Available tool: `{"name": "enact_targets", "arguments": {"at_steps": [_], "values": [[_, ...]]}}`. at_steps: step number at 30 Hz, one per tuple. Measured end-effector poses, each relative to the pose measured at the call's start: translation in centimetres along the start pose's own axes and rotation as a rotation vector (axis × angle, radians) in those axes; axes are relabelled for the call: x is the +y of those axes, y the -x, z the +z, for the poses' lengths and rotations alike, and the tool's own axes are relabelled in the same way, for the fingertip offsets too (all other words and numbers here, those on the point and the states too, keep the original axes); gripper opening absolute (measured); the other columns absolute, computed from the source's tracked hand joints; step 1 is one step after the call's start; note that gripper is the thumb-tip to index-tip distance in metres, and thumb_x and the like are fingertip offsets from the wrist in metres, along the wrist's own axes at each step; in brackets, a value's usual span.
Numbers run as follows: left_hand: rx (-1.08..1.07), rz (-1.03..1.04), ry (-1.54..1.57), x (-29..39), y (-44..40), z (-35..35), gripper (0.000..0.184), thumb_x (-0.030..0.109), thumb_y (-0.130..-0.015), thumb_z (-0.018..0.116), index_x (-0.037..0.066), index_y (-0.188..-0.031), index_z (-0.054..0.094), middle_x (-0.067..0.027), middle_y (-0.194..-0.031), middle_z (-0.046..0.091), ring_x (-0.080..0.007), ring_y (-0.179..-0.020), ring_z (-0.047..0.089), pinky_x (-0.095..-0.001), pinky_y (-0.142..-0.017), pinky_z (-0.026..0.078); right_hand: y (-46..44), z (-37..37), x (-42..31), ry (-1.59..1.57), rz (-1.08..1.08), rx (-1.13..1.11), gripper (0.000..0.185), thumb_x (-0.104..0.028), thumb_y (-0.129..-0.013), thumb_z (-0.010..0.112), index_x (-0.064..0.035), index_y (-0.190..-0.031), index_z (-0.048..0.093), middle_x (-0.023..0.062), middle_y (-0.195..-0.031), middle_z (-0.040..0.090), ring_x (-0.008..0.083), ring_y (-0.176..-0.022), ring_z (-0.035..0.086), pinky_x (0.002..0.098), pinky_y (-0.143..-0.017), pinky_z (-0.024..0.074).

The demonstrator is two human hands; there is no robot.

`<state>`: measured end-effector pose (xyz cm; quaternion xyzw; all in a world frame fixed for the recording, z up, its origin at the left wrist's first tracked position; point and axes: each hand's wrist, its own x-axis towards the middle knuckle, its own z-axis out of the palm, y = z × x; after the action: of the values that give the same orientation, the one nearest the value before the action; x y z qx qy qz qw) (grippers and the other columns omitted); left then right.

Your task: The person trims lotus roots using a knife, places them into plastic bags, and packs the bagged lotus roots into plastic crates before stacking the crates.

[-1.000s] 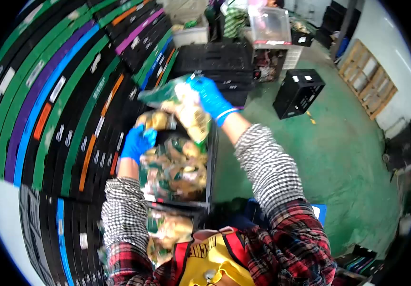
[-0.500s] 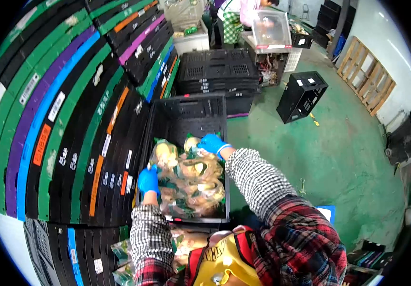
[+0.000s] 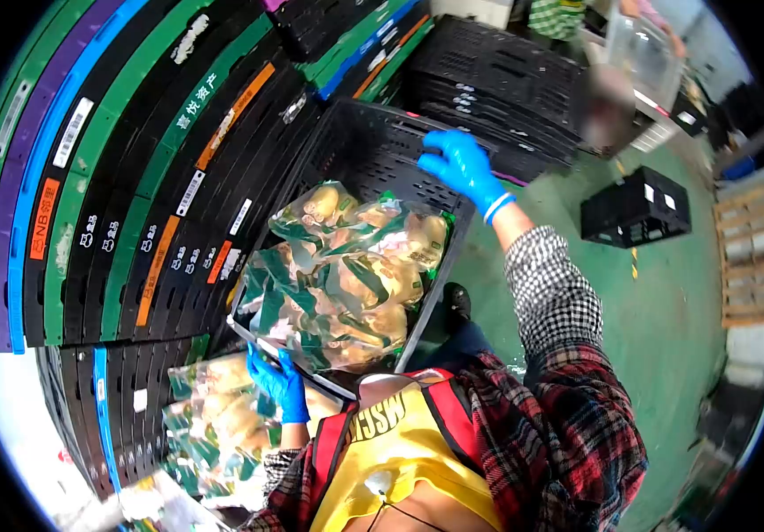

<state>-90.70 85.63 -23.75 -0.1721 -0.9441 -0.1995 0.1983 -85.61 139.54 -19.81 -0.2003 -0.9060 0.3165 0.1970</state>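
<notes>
A black plastic crate stands tilted in view before me, its near half filled with clear-and-green plastic bags of pale yellowish produce whose kind I cannot make out. Over the crate's far right part is my right hand in a blue glove, open, fingers stretched to the left and holding nothing. At the crate's near left rim my left hand, also blue-gloved, has its fingers apart, touching or very close to the rim. Below it lie more such bags, partly hidden by my left arm.
Tall stacks of folded crates in black, green, purple and blue rise on the left. More black crates are stacked behind. A single black crate stands on the green floor; a wooden pallet leans at right. Another person is at the back.
My view has shifted down and turned. My right hand has left the bags and is over the crate's far side. My left hand has moved from the left side to the near rim.
</notes>
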Motion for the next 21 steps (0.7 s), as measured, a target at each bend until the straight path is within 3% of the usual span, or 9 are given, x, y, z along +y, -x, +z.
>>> {"name": "enact_targets", "arguments": {"at_steps": [1,3,5,10,11,12,15,18,21], "values": [[0.030,-0.075,-0.058,-1.5,2.5,1.1,0.053,0.026,-0.089,0.061,-0.002,-0.130,0.046,-0.0246,-0.121,0.050,-0.0336,-0.113,0.048,-0.0419,-0.101,0.035,-2.1,0.4,2.3,0.160,-0.042,0.175,0.050,-0.036,-0.075,0.072,-0.0076,-0.115,0.060,0.0165,-0.108,0.062,0.0375,-0.097,0.060,0.0446,-0.083,0.0497],[-0.241,-0.478,0.151,-1.0,3.9,0.6,0.043,0.026,-0.091,0.058,-0.003,-0.122,0.050,-0.0233,-0.111,0.057,-0.0293,-0.103,0.054,-0.0399,-0.090,0.042,-6.4,1.9,6.1,0.284,0.084,0.091,0.049,-0.036,-0.075,0.070,-0.0084,-0.114,0.058,0.0162,-0.101,0.062,0.0367,-0.092,0.061,0.0471,-0.078,0.0504],[-0.263,-0.560,0.185,0.6,3.0,0.7,0.021,0.021,-0.092,0.054,0.000,-0.091,0.053,-0.0111,-0.079,0.059,-0.0240,-0.072,0.056,-0.0404,-0.068,0.045,-8.1,3.8,7.0,0.249,0.096,-0.028,0.048,-0.036,-0.073,0.067,-0.0076,-0.111,0.058,0.0210,-0.098,0.064,0.0384,-0.090,0.062,0.0470,-0.075,0.0513],[-0.445,-1.032,0.763,-3.6,0.5,2.2,0.024,0.026,-0.088,0.054,0.004,-0.093,0.059,-0.0044,-0.078,0.059,-0.0158,-0.066,0.058,-0.0316,-0.053,0.045,-12.3,6.6,10.5,0.147,0.040,-0.197,0.023,-0.020,-0.076,0.056,-0.0056,-0.085,0.070,0.0218,-0.082,0.066,0.0376,-0.077,0.066,0.0478,-0.070,0.0517],[-0.366,-1.022,0.719,-0.6,-0.9,2.3,0.027,0.026,-0.088,0.054,0.002,-0.101,0.059,-0.0030,-0.079,0.059,-0.0152,-0.066,0.058,-0.0307,-0.055,0.046,-12.8,6.0,10.9,0.045,0.044,-0.302,0.025,-0.022,-0.076,0.057,-0.0021,-0.087,0.068,0.0245,-0.085,0.065,0.0393,-0.080,0.065,0.0473,-0.073,0.0513],[-0.253,-0.958,0.689,-5.3,0.6,4.7,0.030,0.025,-0.086,0.055,0.001,-0.105,0.058,-0.0078,-0.082,0.061,-0.0190,-0.067,0.059,-0.0336,-0.057,0.049,-13.4,6.0,11.5,-0.055,0.066,-0.415,0.028,-0.026,-0.077,0.058,-0.0019,-0.088,0.066,0.0231,-0.087,0.066,0.0388,-0.082,0.064,0.0455,-0.074,0.0506],[-0.203,-0.544,-0.508,-2.7,-0.3,5.2,0.039,0.022,-0.080,0.061,-0.006,-0.106,0.059,-0.0157,-0.091,0.064,-0.0237,-0.078,0.059,-0.0385,-0.069,0.048,-13.4,7.5,12.0,-0.111,0.101,-0.465,0.035,-0.031,-0.078,0.060,0.0000,-0.094,0.064,0.0236,-0.094,0.065,0.0386,-0.088,0.063,0.0447,-0.077,0.0492],[-0.164,-0.584,-0.493,-2.0,-0.9,5.6,0.037,0.022,-0.079,0.061,-0.008,-0.100,0.060,-0.0181,-0.087,0.065,-0.0282,-0.073,0.060,-0.0415,-0.065,0.047,-12.2,5.2,10.1,-0.058,0.133,-0.446,0.038,-0.032,-0.079,0.059,0.0000,-0.099,0.062,0.0243,-0.100,0.064,0.0392,-0.091,0.062,0.0451,-0.078,0.0487],[-0.196,-0.620,-0.237,-3.4,-1.5,5.5,0.035,0.022,-0.078,0.062,-0.009,-0.094,0.061,-0.0204,-0.083,0.065,-0.0327,-0.067,0.060,-0.0445,-0.060,0.046,-9.8,2.5,9.1,-0.105,0.099,-0.386,0.031,-0.029,-0.076,0.061,-0.0008,-0.088,0.066,0.0245,-0.089,0.064,0.0408,-0.084,0.063,0.0478,-0.071,0.0498]]}}
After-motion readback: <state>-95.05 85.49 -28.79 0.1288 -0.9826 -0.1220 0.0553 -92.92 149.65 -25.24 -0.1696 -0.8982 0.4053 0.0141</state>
